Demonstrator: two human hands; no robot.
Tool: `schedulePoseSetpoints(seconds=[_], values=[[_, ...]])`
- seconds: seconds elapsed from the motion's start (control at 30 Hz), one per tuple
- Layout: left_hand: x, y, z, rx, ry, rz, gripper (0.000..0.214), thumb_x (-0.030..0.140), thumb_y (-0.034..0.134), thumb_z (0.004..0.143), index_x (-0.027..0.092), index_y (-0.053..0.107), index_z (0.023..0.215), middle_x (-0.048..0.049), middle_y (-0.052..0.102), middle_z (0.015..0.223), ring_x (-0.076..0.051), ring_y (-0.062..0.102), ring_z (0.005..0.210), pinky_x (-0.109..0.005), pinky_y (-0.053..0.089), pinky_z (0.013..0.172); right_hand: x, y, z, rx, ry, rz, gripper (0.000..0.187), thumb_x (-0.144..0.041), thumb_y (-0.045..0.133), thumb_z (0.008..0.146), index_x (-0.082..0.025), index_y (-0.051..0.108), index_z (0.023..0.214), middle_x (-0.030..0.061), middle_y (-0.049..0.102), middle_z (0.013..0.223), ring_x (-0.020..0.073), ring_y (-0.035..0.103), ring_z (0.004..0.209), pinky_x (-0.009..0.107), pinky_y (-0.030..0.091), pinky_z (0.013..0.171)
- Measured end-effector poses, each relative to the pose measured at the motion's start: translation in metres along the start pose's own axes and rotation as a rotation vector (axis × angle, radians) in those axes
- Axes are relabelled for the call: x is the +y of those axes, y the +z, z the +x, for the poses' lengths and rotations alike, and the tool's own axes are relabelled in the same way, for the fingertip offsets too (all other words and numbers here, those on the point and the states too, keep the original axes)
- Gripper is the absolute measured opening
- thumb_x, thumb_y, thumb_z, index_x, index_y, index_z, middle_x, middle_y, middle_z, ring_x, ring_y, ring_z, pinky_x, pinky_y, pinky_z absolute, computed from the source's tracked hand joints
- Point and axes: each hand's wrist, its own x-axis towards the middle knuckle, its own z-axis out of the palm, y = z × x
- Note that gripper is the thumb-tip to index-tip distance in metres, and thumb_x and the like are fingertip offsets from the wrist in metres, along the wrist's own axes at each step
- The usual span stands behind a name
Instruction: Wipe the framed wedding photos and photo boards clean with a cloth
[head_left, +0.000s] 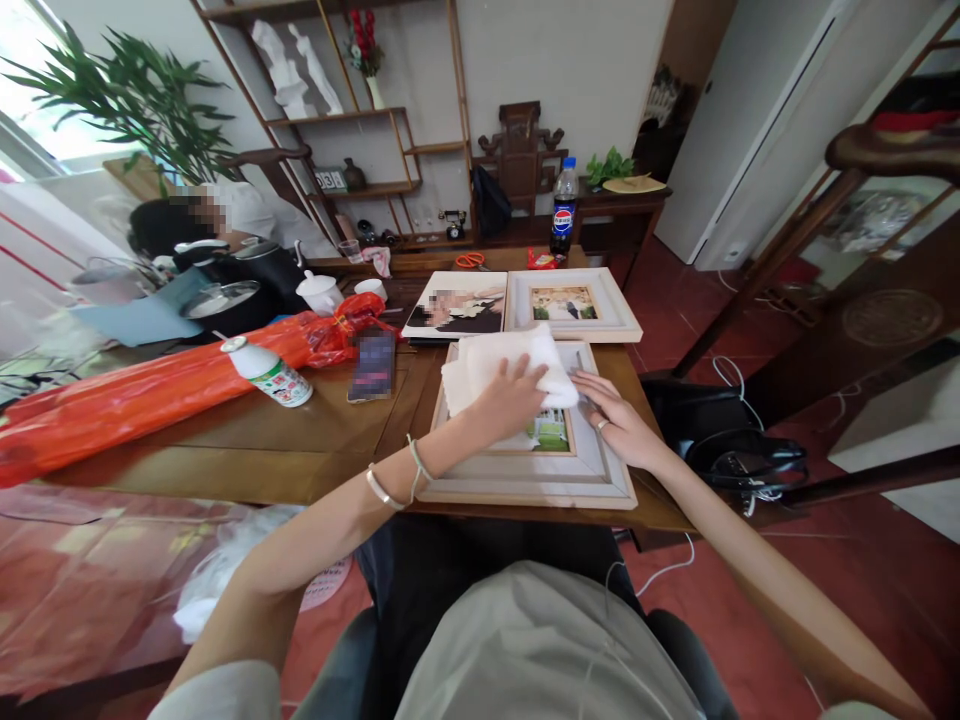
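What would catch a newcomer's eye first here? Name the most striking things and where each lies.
The left hand presses a white cloth onto a white-framed picture at the near edge of the table, while the right hand lies flat on the frame's right side. A long orange bag stretches across its left half.

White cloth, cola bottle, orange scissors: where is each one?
white cloth (469, 372), head view, on its bare left part.
cola bottle (563, 216), head view, on its label.
orange scissors (470, 261), head view, on the handles.

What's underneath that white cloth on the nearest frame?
A white picture frame lying flat; only a green corner of its photo shows. The cloth and the left hand pressing it cover the rest.
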Motion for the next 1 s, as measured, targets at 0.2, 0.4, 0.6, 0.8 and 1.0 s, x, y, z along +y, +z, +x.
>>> schedulePoseSetpoints(seconds=[0.2, 0.4, 0.6, 0.8, 1.0], values=[[0.063, -0.035, -0.058, 0.054, 0.213, -0.118, 0.029, 0.029, 0.045, 0.096, 0.017, 0.071, 0.103, -0.0156, 0.052, 0.137, -0.034, 0.048, 0.127, -0.044, 0.044, 0.097, -0.006, -0.002, 0.001, -0.028, 0.062, 0.003, 0.058, -0.008, 0.042, 0.084, -0.030, 0.047, 0.138, 0.0058, 0.048, 0.144, 0.0248, 0.036, 0.139, 0.057, 0.027, 0.116], [0.089, -0.043, -0.064, 0.062, 0.189, -0.171, 0.031, 0.031, 0.043, 0.096, 0.022, 0.071, 0.107, -0.0123, 0.049, 0.142, -0.035, 0.045, 0.130, -0.049, 0.041, 0.099, -0.007, -0.003, 0.002, -0.027, 0.076, 0.025, 0.055, -0.010, 0.042, 0.085, -0.031, 0.049, 0.136, 0.0049, 0.048, 0.143, 0.0242, 0.037, 0.138, 0.055, 0.029, 0.116], [0.076, -0.035, -0.058, -0.020, 0.051, -0.119, 0.032, 0.032, 0.043, 0.097, 0.020, 0.069, 0.109, -0.0118, 0.048, 0.143, -0.035, 0.045, 0.131, -0.051, 0.045, 0.096, -0.006, -0.002, 0.002, -0.014, 0.062, 0.003, 0.055, -0.011, 0.043, 0.085, -0.029, 0.050, 0.137, 0.0062, 0.050, 0.142, 0.0255, 0.038, 0.138, 0.056, 0.028, 0.115], [0.038, -0.004, -0.044, 0.018, -0.115, -0.085, 0.028, 0.028, 0.046, 0.095, 0.020, 0.067, 0.113, -0.0128, 0.045, 0.145, -0.036, 0.040, 0.134, -0.054, 0.042, 0.101, -0.002, 0.000, 0.001, -0.018, 0.029, -0.015, 0.052, -0.014, 0.042, 0.089, -0.029, 0.048, 0.138, 0.0065, 0.050, 0.143, 0.0252, 0.038, 0.138, 0.058, 0.029, 0.114], [-0.010, 0.020, 0.007, 0.181, -0.045, -0.179, 0.029, 0.025, 0.043, 0.097, 0.015, 0.063, 0.116, -0.0140, 0.039, 0.149, -0.034, 0.033, 0.139, -0.055, 0.035, 0.107, 0.001, 0.002, 0.000, 0.009, 0.016, -0.010, 0.051, -0.013, 0.042, 0.087, -0.028, 0.051, 0.135, 0.0076, 0.050, 0.142, 0.0264, 0.037, 0.137, 0.058, 0.030, 0.113]])
